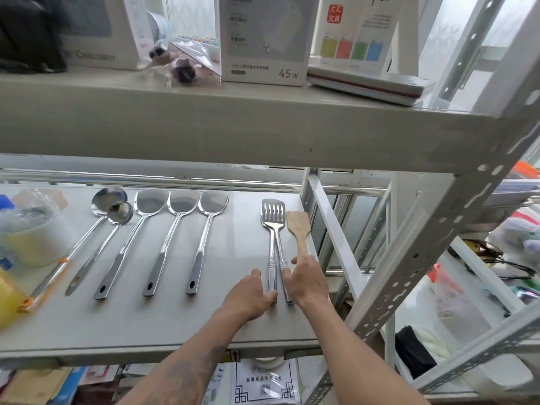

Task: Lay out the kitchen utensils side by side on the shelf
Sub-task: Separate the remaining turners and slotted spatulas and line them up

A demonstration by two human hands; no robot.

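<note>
Both hands reach, palms down, to utensil handles on the grey metal shelf [152,325].
Left hand [252,295] and right hand [306,280] each pinch a stacked slotted steel turner [273,213]; boxes above read "Calculator" [96,56], "45w" [287,73].

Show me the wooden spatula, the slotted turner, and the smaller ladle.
wooden spatula [297,223], head view, on its flat blade.
slotted turner [273,212], head view, on its slotted head.
smaller ladle [120,211], head view, on its bowl.
</note>
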